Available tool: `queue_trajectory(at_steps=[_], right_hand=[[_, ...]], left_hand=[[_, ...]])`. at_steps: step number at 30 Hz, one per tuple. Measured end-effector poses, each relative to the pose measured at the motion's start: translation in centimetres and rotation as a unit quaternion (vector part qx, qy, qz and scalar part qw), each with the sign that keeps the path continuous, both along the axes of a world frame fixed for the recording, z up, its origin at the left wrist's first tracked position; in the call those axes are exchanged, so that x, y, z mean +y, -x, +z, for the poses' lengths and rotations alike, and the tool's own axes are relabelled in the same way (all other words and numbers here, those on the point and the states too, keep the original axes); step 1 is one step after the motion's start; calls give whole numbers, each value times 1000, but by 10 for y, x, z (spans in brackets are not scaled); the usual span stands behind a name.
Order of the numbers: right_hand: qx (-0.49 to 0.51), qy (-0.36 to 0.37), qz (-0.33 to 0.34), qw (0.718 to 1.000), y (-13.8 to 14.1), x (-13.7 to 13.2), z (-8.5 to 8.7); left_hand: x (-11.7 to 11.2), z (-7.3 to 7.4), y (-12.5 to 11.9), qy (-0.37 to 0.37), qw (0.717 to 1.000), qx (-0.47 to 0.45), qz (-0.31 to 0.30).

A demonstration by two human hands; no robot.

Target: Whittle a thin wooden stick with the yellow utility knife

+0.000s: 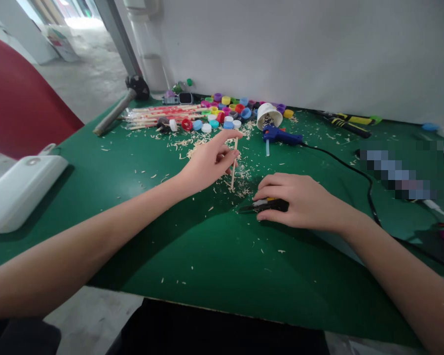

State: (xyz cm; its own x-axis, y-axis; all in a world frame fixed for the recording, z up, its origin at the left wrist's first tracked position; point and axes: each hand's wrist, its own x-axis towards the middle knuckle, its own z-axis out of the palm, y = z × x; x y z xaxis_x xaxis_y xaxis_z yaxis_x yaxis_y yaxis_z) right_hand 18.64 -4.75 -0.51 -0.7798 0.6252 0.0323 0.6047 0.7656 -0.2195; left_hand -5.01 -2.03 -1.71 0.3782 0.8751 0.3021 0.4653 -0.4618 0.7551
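Observation:
My left hand pinches a thin wooden stick, held nearly upright, its lower end at the tabletop among pale wood shavings. To the right, my right hand is wrapped round a black and yellow utility knife. The knife lies low over the green table, its dark blade pointing left toward the foot of the stick. A gap separates the blade from the stick. The fingers of my right hand partly cover the knife's handle.
Behind my hands lie colourful bottle caps, bundled sticks, a white cup and a blue glue gun, its cable trailing right. A hammer lies at the back left, a white box at the left, pliers at the back right.

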Motion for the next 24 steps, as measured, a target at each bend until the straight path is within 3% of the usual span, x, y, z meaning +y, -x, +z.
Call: queue_trajectory(at_steps=[10,24], right_hand=[[12,-6,20,1000,-1,2,-4],[8,19,-2,1000,0,-3,1]], left_hand=[[0,0,-1,0,1000,-9,-5],[-1,0,0,-1,1000,-5,-7]])
